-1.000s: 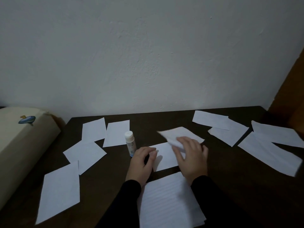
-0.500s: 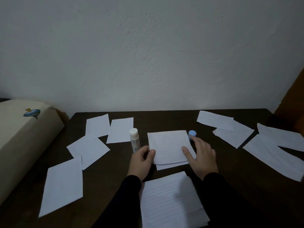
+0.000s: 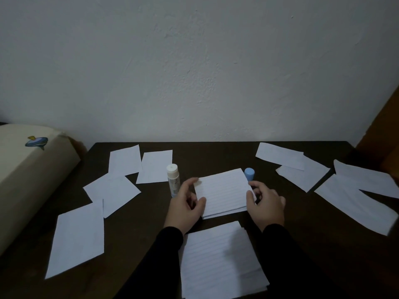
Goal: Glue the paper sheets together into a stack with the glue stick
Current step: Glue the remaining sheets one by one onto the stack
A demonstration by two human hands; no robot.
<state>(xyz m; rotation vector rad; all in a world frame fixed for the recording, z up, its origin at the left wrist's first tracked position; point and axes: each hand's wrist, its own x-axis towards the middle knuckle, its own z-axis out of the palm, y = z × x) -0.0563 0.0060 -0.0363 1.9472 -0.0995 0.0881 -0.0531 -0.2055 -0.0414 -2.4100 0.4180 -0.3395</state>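
A small stack of lined paper sheets (image 3: 224,190) lies in the middle of the dark table (image 3: 216,154); the edge of a lower sheet shows along its near side. My left hand (image 3: 183,208) touches its left edge with curved index finger and thumb. My right hand (image 3: 267,206) sits at its right edge, thumb resting on the paper. The white glue stick (image 3: 172,180) stands upright, uncapped, just left of my left hand. Its blue cap (image 3: 249,173) stands at the stack's far right corner. A larger pile of lined sheets (image 3: 220,262) lies between my forearms.
Several loose sheets are scattered to the left (image 3: 77,238) and to the right (image 3: 356,203). A beige rounded object (image 3: 26,173) with a blue sticker borders the table's left side. Brown wooden furniture (image 3: 384,130) stands at the far right. A white wall rises behind.
A second ago my right hand held a sheet in the air; it laid it on the middle sheet. Both hands now sit at the stack's side edges, and the blue cap is uncovered.
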